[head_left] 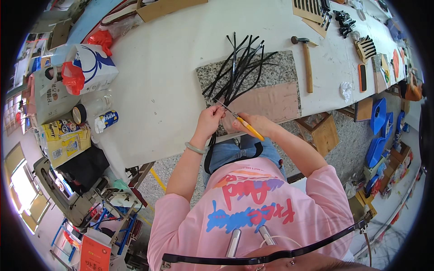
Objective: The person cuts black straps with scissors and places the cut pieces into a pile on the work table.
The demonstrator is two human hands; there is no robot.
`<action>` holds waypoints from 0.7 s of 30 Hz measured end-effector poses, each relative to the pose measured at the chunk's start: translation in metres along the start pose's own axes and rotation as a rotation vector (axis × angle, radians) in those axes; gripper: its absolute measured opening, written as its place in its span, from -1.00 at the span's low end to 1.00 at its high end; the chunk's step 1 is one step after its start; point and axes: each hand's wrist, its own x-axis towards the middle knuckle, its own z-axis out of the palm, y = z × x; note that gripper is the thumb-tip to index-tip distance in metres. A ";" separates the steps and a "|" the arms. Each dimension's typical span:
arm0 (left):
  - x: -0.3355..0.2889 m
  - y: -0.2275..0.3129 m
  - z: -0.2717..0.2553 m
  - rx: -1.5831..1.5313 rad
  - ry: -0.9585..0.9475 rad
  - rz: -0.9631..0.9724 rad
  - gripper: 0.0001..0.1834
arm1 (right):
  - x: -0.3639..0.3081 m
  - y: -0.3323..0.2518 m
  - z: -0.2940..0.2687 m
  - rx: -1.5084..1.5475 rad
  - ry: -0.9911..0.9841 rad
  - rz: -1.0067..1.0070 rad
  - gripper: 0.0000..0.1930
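Black strips (237,67) fan out over the speckled stone slab (289,67), my landmark on the white tabletop (158,81); too many overlap for me to count them. At the slab's near edge my left hand (209,118) has its fingers pinched on the gathered ends of the bundle. Just beside it my right hand (253,124) is wrapped around the yellow handle of one small cutting tool (239,119), its metal tip touching the strips where they are held. One cardboard sheet (271,101) covers the slab's near right part. Right of the slab lies one wooden-handled hammer (306,63), with a crumpled white scrap (346,90) beyond it. Far left of the slab sit one white and blue bag (92,67), one roll of dark tape (79,114) and one blue can (108,119), all well apart from my hands.
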 end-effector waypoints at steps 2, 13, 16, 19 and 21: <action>-0.001 0.003 -0.001 0.000 -0.003 0.000 -0.73 | 0.000 -0.003 0.001 -0.026 0.064 -0.018 -0.22; -0.031 0.023 0.007 -0.289 -0.241 -0.040 -0.69 | -0.013 -0.012 -0.004 0.832 0.221 -0.083 -0.63; -0.038 0.024 0.019 -0.198 -0.294 -0.009 -0.53 | -0.019 -0.008 0.002 1.060 0.252 -0.207 -0.55; -0.040 0.021 0.027 -0.228 -0.356 -0.007 -0.46 | -0.028 -0.003 0.003 1.197 0.189 -0.169 -0.52; -0.042 0.021 0.032 -0.221 -0.361 -0.029 -0.46 | -0.033 0.001 0.006 1.251 0.185 -0.151 -0.54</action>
